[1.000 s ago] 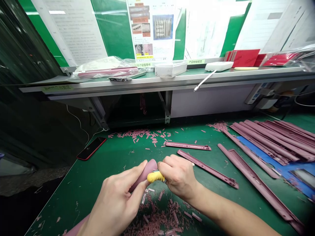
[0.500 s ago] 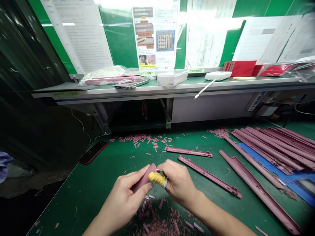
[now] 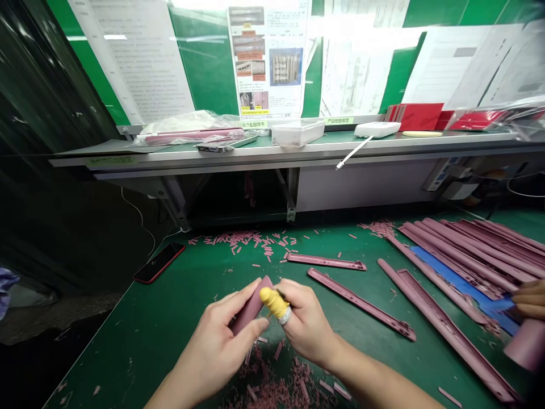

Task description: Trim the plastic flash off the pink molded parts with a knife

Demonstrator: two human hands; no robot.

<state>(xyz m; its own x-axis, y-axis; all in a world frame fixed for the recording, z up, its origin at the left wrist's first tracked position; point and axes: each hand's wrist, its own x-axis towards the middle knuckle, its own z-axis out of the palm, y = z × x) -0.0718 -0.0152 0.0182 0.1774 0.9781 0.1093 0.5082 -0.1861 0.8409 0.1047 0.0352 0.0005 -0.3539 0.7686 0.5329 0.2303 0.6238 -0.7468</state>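
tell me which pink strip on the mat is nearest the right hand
The pink strip angled beside the right hand; the upper strip and the far-right strip lie farther away.

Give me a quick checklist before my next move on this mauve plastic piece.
Left hand grip on the mauve plastic piece: ok, held between fingers and thumb.
Yellow finger cot on the right hand: ok, in place.
Anything pinched in the right hand: cannot tell, fingers hide it.
Loose plastic trimmings below the hands: not ok, heaped on the green mat.
Co-worker's hand: ok, apart, at the right edge.
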